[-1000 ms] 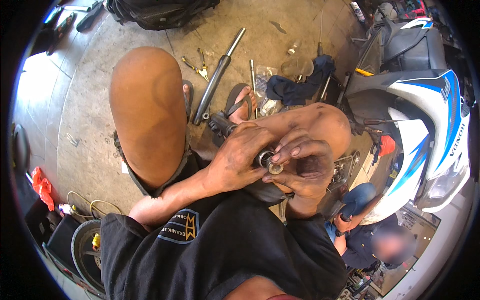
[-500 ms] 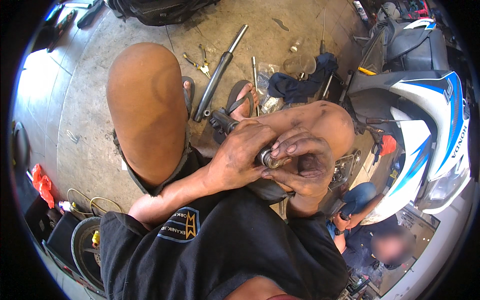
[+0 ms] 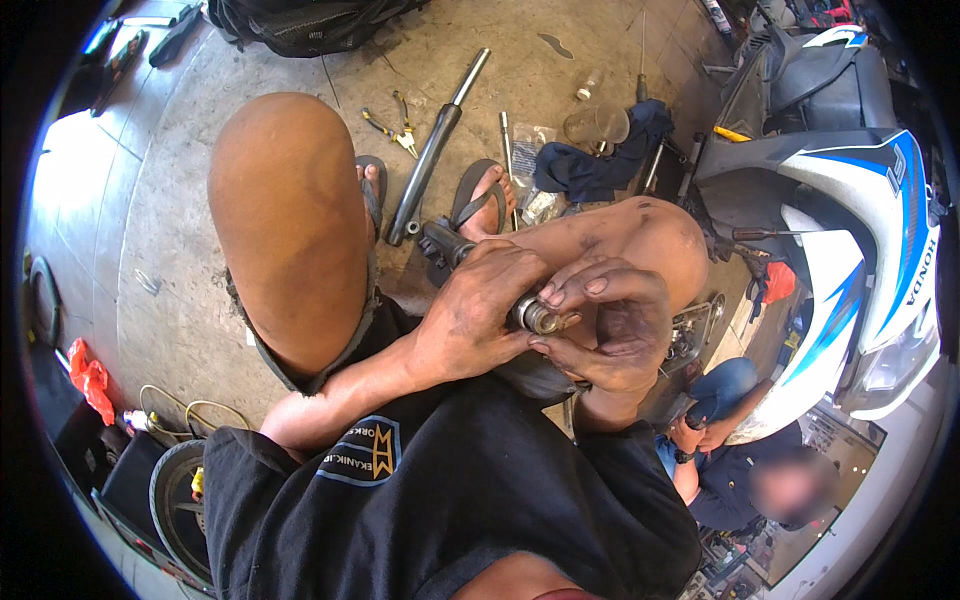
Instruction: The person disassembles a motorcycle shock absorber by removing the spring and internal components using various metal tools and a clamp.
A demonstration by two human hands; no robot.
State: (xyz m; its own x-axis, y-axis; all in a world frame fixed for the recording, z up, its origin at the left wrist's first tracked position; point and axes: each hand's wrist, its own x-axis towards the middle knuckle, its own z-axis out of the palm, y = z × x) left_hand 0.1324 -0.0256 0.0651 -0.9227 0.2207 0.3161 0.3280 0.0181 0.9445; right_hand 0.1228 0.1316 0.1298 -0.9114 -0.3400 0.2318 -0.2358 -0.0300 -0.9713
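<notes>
little room: hands (image 3: 478,308) (image 3: 622,328) at tube rim (image 3: 544,319)

Dark tube (image 3: 447,246): mid-length hidden under the left hand (image 3: 480,315), whose fingers curl partly out of sight.
Metal end (image 3: 540,318): partly covered by the right hand (image 3: 620,325); finer detail too small to tell.
Left foot (image 3: 371,178): largely hidden behind the knee.
Clear packet (image 3: 531,145): contents too small to tell.
Black bag (image 3: 310,25): cut off by the upper edge.
Wheel (image 3: 166,500): partly hidden behind the sleeve.
Motorcycle (image 3: 885,215): far side hidden.
Co-worker (image 3: 735,485): face blurred; item in hand too small to identify.
Metal parts (image 3: 688,338): partly hidden behind the right hand.
</notes>
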